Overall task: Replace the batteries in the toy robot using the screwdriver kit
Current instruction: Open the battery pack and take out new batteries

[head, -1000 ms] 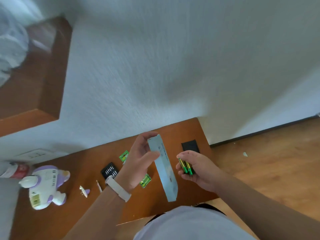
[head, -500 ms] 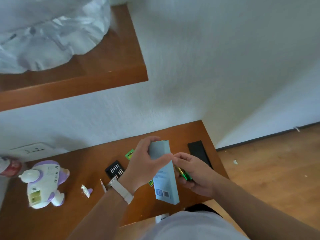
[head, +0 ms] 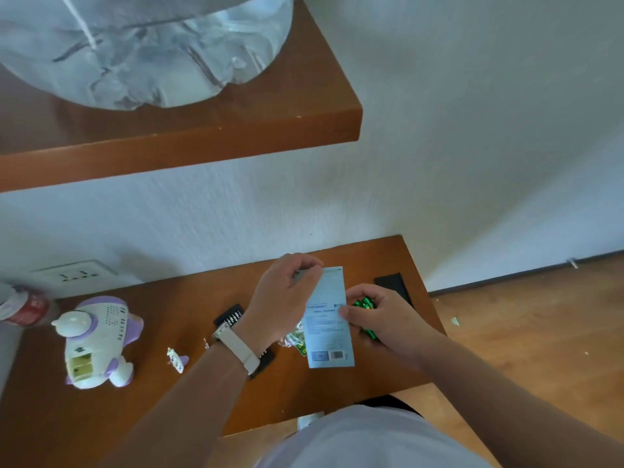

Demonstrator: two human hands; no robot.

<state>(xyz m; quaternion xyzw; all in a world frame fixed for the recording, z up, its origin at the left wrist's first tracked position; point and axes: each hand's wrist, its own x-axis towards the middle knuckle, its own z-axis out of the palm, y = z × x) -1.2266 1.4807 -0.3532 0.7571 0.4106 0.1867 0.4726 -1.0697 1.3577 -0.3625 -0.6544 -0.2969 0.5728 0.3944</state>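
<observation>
A white and purple toy robot [head: 96,342] lies on the wooden desk [head: 169,410] at the left, its battery compartment open and facing me. My left hand [head: 280,298] pinches the top of a pale blue box [head: 329,327] held above the desk. My right hand [head: 381,319] holds green batteries [head: 364,304] and touches the box's right edge with its thumb. More green batteries [head: 297,341] lie on the desk under the box. A black bit holder [head: 229,317] sits behind my left wrist. A small white and purple cover piece [head: 176,359] lies near the robot.
A wooden shelf [head: 202,140] with a crumpled plastic bag [head: 141,45] juts out above the desk. A wall socket [head: 72,273] and a red-labelled bottle [head: 23,307] are at the far left. A black flat case [head: 393,285] lies at the desk's right edge.
The view has swung down and left, bringing the shelf in. My left hand has turned the box so its printed face shows, and my right thumb now touches it.
</observation>
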